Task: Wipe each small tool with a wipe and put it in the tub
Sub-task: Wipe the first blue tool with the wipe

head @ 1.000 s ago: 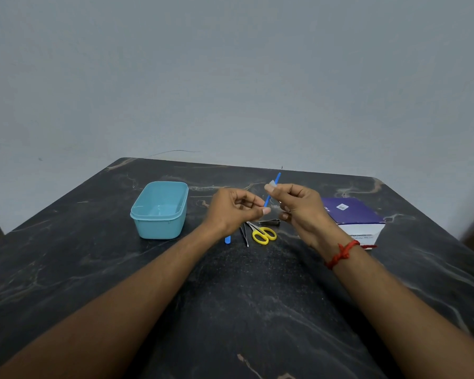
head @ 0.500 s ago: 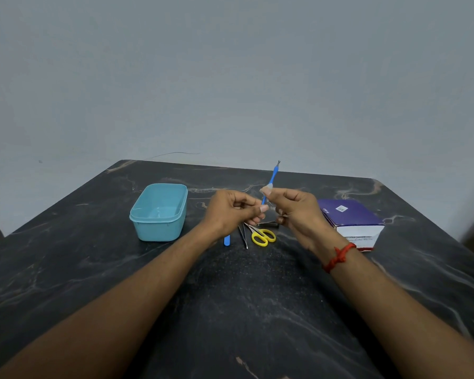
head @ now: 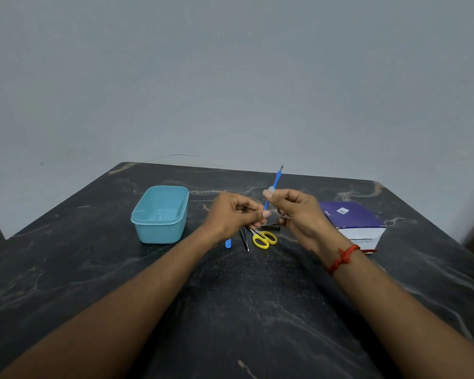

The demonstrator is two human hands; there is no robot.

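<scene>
A thin blue tool (head: 276, 181) with a forked metal tip points up and away above the table. My left hand (head: 234, 214) pinches its lower end. My right hand (head: 296, 212) pinches a small white wipe (head: 270, 190) around its shaft, about halfway up. The light blue tub (head: 159, 214) stands open to the left of my hands, with nothing visible inside. Below my hands lie yellow-handled scissors (head: 264, 238), dark tweezers (head: 244, 237), another blue tool (head: 228, 243) and a small metal clipper (head: 271, 226), partly hidden by my fingers.
A purple and white box (head: 353, 220) sits to the right of my hands on the dark marble table (head: 230, 310). A grey wall rises behind the table's far edge.
The blue tool has risen and stands more upright. My right hand has slid along the shaft, so more of the tip end shows above my fingers. The left hand hardly moved.
</scene>
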